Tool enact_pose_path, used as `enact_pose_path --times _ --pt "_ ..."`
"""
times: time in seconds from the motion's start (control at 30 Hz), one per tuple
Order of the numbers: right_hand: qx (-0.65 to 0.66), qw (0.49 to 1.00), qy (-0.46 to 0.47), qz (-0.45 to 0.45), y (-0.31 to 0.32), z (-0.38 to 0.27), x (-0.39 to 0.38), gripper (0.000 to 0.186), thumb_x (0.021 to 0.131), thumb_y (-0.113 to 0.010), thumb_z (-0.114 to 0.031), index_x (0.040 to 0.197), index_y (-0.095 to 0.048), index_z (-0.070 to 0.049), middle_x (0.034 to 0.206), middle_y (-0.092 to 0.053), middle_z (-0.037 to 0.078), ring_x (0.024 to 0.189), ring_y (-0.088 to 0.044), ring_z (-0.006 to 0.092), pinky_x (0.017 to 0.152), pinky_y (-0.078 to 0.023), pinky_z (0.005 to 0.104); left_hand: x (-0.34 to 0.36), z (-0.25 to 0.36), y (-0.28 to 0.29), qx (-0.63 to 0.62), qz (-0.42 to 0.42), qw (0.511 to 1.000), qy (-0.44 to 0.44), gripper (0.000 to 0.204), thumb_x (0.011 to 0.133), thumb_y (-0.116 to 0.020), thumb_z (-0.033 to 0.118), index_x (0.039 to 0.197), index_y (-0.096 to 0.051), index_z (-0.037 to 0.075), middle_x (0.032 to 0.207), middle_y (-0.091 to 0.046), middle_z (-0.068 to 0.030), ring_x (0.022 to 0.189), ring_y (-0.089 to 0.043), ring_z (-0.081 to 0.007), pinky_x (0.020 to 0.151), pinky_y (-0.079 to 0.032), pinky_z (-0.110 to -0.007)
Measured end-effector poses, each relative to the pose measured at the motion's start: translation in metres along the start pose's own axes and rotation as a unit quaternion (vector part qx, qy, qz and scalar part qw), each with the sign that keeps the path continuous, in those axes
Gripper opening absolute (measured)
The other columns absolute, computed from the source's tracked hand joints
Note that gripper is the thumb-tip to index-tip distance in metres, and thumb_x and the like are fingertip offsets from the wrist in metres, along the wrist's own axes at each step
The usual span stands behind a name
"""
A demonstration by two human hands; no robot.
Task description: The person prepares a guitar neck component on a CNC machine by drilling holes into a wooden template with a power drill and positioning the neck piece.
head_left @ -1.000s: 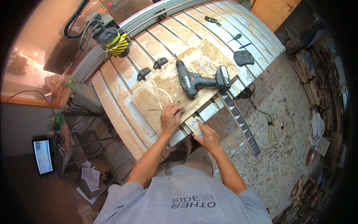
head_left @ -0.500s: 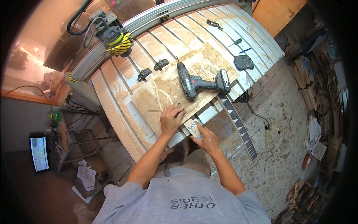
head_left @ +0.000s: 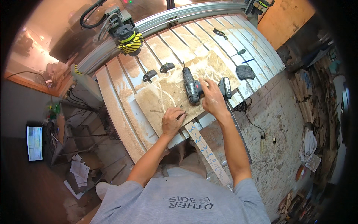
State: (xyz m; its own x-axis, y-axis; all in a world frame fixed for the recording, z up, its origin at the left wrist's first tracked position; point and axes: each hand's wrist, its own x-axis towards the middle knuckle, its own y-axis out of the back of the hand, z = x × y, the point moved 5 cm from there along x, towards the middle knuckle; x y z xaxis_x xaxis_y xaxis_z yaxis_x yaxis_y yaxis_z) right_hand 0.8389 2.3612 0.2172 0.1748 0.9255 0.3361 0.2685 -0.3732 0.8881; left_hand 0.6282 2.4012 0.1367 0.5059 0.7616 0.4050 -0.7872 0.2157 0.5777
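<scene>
A grey-black cordless drill (head_left: 192,91) lies on a wooden board (head_left: 151,108), its bit pointing away from me. My right hand (head_left: 213,98) closes round the drill's handle, between its body and the battery. At the board's near edge my left hand (head_left: 173,121) rests with its fingers pinched on a small dark object that I cannot make out. Just right of that hand, a pale wooden strip (head_left: 207,152) with blue markings sticks out from under the table's near edge toward me. A dark strip with light triangles is mostly hidden behind my right forearm.
The slotted machine table (head_left: 123,93) is coated in sawdust. Black clamps (head_left: 150,75), a screwdriver (head_left: 241,52), a blue pen (head_left: 247,61) and a black pad (head_left: 245,72) lie on it. A machine head (head_left: 128,39) with yellow-black stripes hangs at the far left. Wood scraps (head_left: 302,91) stand at right.
My right hand has left the blue-marked strip and moved up and away to the drill's handle. The strip now shows along much more of its length. My left hand has stayed by the board's edge.
</scene>
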Motion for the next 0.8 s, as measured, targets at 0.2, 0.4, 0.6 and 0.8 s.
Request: enact_pose_path --times 0.2,0.4,0.6,0.8 --pt "-0.057 0.979 0.038 -0.194 -0.059 0.025 0.042 0.098 0.072 -0.075 0.007 0.161 -0.033 -0.001 0.132 -0.059 0.024 0.123 -0.060 0.0428 0.101 -0.054 0.0460 -0.002 -0.001 0.004 -0.003 -0.002 1.000 0.003 0.012 0.084 -0.084 0.015 0.091 -0.079 0.007 0.100 -0.077 -0.0067 0.101 -0.071 -0.0273 0.088 -0.058 -0.039" --pt "-0.042 0.967 -0.044 -0.246 0.000 0.013 0.046 0.088 0.077 -0.075 0.004 0.158 -0.041 -0.003 0.128 -0.066 0.026 0.106 -0.069 0.0441 0.098 -0.058 0.0467 -0.002 0.001 0.005 -0.011 -0.002 1.000 0.011 0.014 0.083 -0.085 0.015 0.090 -0.078 0.005 0.100 -0.077 -0.0077 0.099 -0.072 -0.0273 0.089 -0.058 -0.039" --pt "0.165 0.954 -0.117 -0.221 0.115 -0.022 0.050 0.022 0.081 -0.081 -0.013 0.096 -0.074 0.001 0.076 -0.071 0.010 0.070 -0.066 0.0178 0.071 -0.055 0.0351 -0.006 -0.006 0.005 -0.015 0.001 0.999 0.029 0.012 0.082 -0.085 0.014 0.089 -0.079 0.006 0.100 -0.077 -0.0075 0.099 -0.072 -0.0263 0.086 -0.059 -0.039" --pt "0.197 0.902 -0.183 -0.338 0.128 -0.043 0.028 0.032 0.079 -0.082 -0.018 0.105 -0.074 -0.001 0.078 -0.074 0.009 0.066 -0.068 0.0167 0.066 -0.056 0.0350 -0.006 -0.006 0.004 -0.024 0.010 1.000 0.014 0.012 0.082 -0.084 0.015 0.088 -0.079 0.006 0.101 -0.078 -0.0067 0.099 -0.072 -0.0254 0.086 -0.060 -0.037"
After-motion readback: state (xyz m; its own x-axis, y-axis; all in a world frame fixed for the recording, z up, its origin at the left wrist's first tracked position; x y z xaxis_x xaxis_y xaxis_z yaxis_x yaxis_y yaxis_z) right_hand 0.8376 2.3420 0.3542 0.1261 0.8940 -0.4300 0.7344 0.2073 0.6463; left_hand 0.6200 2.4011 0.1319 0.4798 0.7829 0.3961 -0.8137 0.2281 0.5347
